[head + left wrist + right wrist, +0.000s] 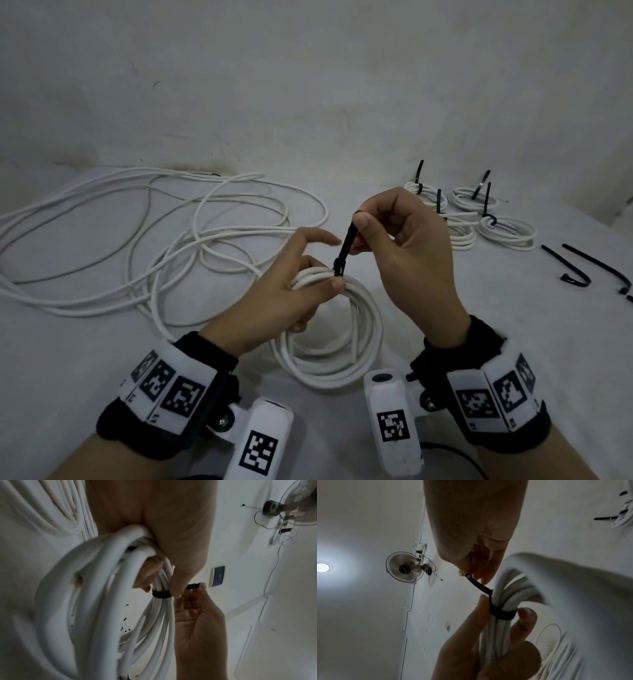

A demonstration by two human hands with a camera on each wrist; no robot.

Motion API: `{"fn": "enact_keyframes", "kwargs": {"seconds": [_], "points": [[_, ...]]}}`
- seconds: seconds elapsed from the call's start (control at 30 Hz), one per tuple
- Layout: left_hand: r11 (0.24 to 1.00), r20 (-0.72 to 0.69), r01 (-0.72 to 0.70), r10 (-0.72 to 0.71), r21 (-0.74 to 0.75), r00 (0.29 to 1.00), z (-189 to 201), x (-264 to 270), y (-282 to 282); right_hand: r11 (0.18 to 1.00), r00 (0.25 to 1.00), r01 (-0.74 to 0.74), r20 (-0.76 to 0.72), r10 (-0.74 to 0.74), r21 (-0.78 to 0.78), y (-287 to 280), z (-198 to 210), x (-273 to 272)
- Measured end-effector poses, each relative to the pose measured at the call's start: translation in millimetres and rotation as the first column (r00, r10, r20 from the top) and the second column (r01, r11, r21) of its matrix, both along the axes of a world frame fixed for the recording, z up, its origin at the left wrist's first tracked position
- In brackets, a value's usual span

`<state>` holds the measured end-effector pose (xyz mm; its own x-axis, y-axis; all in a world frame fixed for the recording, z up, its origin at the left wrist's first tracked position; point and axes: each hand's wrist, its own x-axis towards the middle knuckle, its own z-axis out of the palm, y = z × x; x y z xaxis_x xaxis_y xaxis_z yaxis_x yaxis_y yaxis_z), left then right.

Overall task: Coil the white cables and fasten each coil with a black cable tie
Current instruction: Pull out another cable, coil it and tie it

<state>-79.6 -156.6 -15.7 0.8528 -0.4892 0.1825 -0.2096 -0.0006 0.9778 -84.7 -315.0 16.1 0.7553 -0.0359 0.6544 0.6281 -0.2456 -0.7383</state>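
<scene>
Head view: left hand [287, 291] grips the coil [329, 329]; right hand [407, 246] pinches the black tie [346, 246] tail upward.

Loose white cable [144, 240] sprawls in wide loops over the far left of the surface [85, 359], so my left grip [291, 291] has little flat room out there. Near left, the surface lies bare beside my wrist. Far right, four tied coils [479, 219] with upright black tails crowd the area behind my right grip [411, 246]. Right of them, two spare ties [596, 265] lie apart from the coils, with an open lane between. The coil [335, 342] I hold fills the near middle.
</scene>
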Motion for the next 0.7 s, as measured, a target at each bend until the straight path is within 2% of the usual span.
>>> {"fn": "enact_keyframes", "kwargs": {"seconds": [0.27, 0.5, 0.57, 0.63, 0.7], "points": [[0.990, 0.009, -0.138, 0.138, -0.021, 0.990, -1.7, 3.0, -7.3, 1.000, 0.999, -0.007, 0.042, 0.007, 0.005, 2.2, -3.8, -1.6], [0.985, 0.054, -0.171, 0.172, -0.032, 0.984, -1.9, 4.5, -8.9, 0.997, 0.992, 0.061, 0.109, -0.065, 0.038, 4.0, -2.1, -3.2], [0.980, 0.023, -0.189, 0.191, -0.056, 0.981, -3.6, 6.0, -6.9, 0.998, 0.993, 0.054, 0.108, -0.055, 0.013, 5.7, -0.9, -0.3], [0.969, -0.035, -0.231, 0.228, -0.092, 0.973, -5.5, 7.9, -3.9, 0.998, 0.997, 0.011, 0.070, -0.006, -0.061, 5.6, -0.2, 3.6], [0.945, -0.093, -0.292, 0.281, -0.149, 0.955, -5.8, 8.9, -0.5, 0.983, 0.997, -0.057, -0.070, 0.045, -0.176, 0.6, -2.7, 7.2]]}}
